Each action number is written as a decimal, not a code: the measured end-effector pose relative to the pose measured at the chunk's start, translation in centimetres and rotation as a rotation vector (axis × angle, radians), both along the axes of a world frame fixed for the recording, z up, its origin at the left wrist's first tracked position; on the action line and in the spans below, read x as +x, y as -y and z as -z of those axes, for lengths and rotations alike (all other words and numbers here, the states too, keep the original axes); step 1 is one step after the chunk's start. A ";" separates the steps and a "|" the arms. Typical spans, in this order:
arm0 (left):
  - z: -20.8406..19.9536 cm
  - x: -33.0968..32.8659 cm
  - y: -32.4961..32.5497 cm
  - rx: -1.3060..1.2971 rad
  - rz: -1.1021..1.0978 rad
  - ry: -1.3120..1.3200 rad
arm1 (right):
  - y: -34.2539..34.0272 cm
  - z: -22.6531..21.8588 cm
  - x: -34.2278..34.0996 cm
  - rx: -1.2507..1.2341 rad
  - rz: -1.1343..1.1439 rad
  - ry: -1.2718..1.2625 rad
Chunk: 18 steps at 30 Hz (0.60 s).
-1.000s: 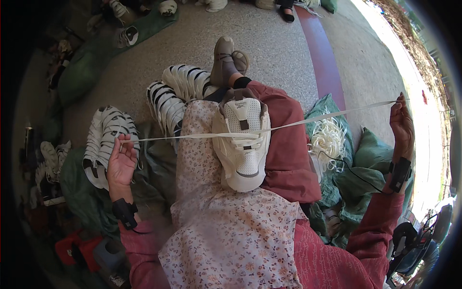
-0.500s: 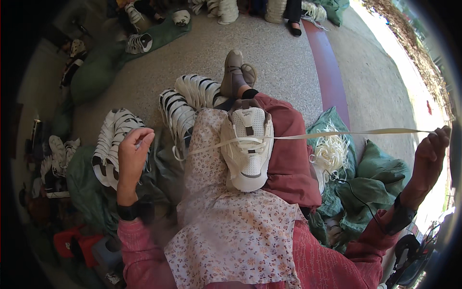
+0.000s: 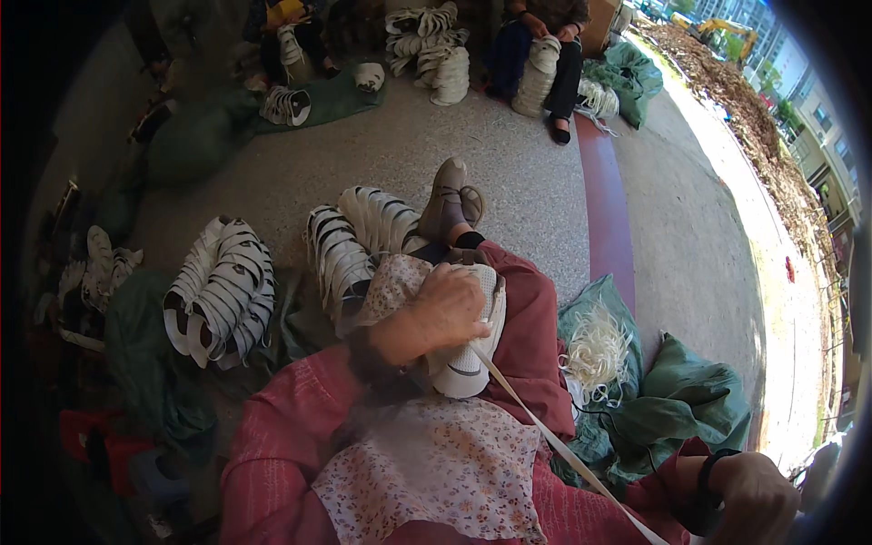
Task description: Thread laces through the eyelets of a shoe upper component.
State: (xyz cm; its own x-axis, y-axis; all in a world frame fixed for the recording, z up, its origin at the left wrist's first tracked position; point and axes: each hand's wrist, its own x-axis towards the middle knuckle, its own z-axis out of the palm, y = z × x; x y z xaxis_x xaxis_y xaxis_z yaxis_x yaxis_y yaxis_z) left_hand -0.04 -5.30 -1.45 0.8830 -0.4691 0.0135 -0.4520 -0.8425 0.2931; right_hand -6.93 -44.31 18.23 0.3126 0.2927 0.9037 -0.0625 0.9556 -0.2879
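Observation:
A white shoe (image 3: 460,374) lies on my lap, toe towards me, on a flowered apron (image 3: 436,463). My left hand (image 3: 447,309) is closed over its upper, hiding most of the lacing. From beside those fingers a flat off-white shoelace (image 3: 536,420) runs taut to the lower right and leaves the picture at the bottom edge. My right hand (image 3: 756,498) is low at the right, curled and somewhat blurred. It appears closed on the shoelace, though the lace's far end is out of view.
Stacked white shoe uppers (image 3: 222,291) stand to my left, more (image 3: 341,250) beside my leg. At right a loose bundle of white laces (image 3: 598,350) sits on green sacks (image 3: 695,386). Across the floor, people sit by other stacks (image 3: 445,73); one person's hands (image 3: 549,27) rest on a stack.
My left hand has come from the left side onto the shoe. My right hand has swung down from far right, and the lace now slants downward. The view has tilted up.

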 end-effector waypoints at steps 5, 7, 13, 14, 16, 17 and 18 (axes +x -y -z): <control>2.6 0.4 -0.6 -0.273 -0.077 -0.081 | -1.0 0.0 1.1 -0.009 -0.022 0.012; 3.3 0.2 -0.2 -0.343 -0.082 -0.074 | -4.2 -0.1 1.3 -0.011 -0.018 0.012; 2.7 0.6 -0.9 -0.227 -0.041 -0.307 | -29.2 -1.0 3.7 -0.024 -0.074 -0.006; 2.1 1.8 0.5 -0.502 0.039 -0.606 | -24.6 -1.7 3.0 -0.042 -0.023 0.018; 0.9 1.0 -1.7 -0.803 0.006 -0.906 | -9.9 0.0 2.3 -0.050 -0.087 0.014; -2.6 1.1 -1.4 -0.894 0.067 -0.874 | -5.3 0.7 1.9 -0.047 -0.059 0.017; -5.7 0.9 -1.3 -0.987 0.119 -0.843 | -6.2 0.8 2.1 -0.043 -0.039 0.016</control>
State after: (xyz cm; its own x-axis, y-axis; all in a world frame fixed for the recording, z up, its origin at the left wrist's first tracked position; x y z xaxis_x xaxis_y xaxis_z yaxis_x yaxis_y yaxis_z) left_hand 0.89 -3.96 4.25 0.7429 -0.6548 -0.1392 0.1172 -0.0776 0.9901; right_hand -4.82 -38.15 17.43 0.2862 0.3433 0.8945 -0.0942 0.9392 -0.3303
